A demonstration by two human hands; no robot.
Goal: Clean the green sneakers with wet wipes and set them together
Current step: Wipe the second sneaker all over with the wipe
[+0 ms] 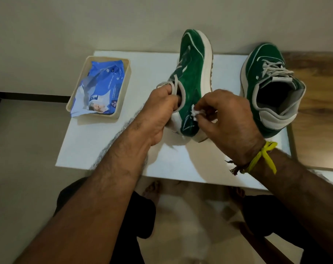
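From the head camera, the white table [108, 145] serves as the landmark: a flat, smooth, matte board with straight edges, set against a pale wall. Above its middle the left hand [160, 113] holds one green sneaker [192, 79] tipped on its side, toe pointing away toward the wall, fingers tucked into the collar and curled round its padded grey rim. The upper looks like napped suede, the thick sole white and rounded. The right hand [228, 119] pinches a crumpled white wet wipe [195, 112] between thumb and fingertips, pressed to the sneaker's side near the heel; a yellow band [265, 157] is tied at that wrist. The second green sneaker [270, 86] stands upright on the table's right part, laces loose, its toe at the far edge and its heel close to the right edge. On the table's left far corner sits a cream plastic tray [123, 92] with rounded corners, holding a crinkled blue wipes pack [99, 88], which seems opened. The near half of the table lies bare. Right of the table, wood-grain flooring [318, 103] shows.
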